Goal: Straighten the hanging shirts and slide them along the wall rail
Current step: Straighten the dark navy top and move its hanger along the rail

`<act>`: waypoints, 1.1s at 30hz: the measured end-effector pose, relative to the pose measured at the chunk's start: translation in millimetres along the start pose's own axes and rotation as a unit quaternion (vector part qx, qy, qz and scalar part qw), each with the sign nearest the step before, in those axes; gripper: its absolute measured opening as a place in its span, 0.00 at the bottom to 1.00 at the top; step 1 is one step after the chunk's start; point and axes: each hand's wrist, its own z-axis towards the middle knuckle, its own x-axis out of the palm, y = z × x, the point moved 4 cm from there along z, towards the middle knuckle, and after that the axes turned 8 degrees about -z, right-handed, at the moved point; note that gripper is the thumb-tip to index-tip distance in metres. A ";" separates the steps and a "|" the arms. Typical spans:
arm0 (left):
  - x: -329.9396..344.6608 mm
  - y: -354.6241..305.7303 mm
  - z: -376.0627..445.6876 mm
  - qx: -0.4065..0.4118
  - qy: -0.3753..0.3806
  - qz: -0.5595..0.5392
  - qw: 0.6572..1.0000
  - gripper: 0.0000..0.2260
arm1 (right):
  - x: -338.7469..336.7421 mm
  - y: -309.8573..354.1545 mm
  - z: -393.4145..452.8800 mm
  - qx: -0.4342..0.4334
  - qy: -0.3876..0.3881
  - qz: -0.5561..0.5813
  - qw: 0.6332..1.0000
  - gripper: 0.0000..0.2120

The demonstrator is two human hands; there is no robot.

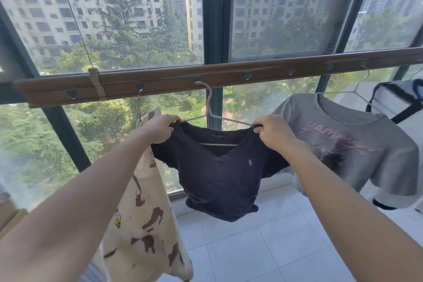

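A dark navy shirt [219,174] hangs on a white hanger [208,103] hooked into a hole of the brown wall rail [183,80]. My left hand [160,128] grips the shirt's left shoulder at the hanger's end. My right hand [274,131] pinches the right shoulder at the other end. The shirt's collar sags below the hanger bar. To the left hangs a cream shirt with brown prints [142,224], partly behind my left arm. To the right hangs a grey shirt with pink lettering [343,144] on a wire hanger.
The rail runs across a large window [137,18], with several hanging holes along it. A white garment with black trim [398,103] hangs at the far right. The floor [263,247] below is white tile.
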 end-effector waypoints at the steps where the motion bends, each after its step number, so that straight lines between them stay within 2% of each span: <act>1: 0.5 4.0 3.4 -0.001 0.000 0.003 1.000 0.18 | 1.0 0.2 0.8 0.000 0.000 -0.002 1.000 0.11; 7: -1.6 -2.4 2.2 0.021 -0.019 0.002 1.000 0.13 | 0.1 3.9 1.7 -0.037 0.017 0.006 0.999 0.11; 12: 2.7 -11.8 -1.3 0.039 -0.011 0.007 0.999 0.15 | 0.3 5.0 1.0 -0.042 0.028 0.016 0.999 0.10; 16: -5.0 -14.5 -7.1 0.033 -0.010 0.040 0.999 0.18 | 5.1 15.2 5.3 -0.051 0.081 -0.013 0.995 0.06; 18: -15.1 -18.7 -13.2 0.045 -0.023 0.022 0.998 0.20 | 7.5 25.2 6.5 -0.058 0.093 0.012 0.994 0.09; 20: -30.2 -21.4 -19.6 0.100 -0.076 -0.031 0.992 0.17 | 11.6 39.2 9.8 -0.067 0.103 0.033 0.992 0.16; 23: -55.2 -28.2 -40.2 0.206 -0.158 -0.024 0.965 0.13 | 20.5 68.9 15.4 -0.096 0.123 0.057 0.986 0.17; 28: -87.7 -35.1 -83.0 0.378 -0.324 0.060 0.865 0.10 | 31.2 125.6 23.4 -0.140 0.119 0.113 0.976 0.21; 30: -100.1 -35.8 -90.5 0.376 -0.373 0.097 0.843 0.16 | 31.3 143.0 26.7 -0.139 0.110 0.153 0.972 0.20; 33: -116.0 -25.6 -89.6 0.269 -0.382 0.161 0.870 0.30 | 32.3 166.2 31.7 -0.119 0.110 0.212 0.964 0.17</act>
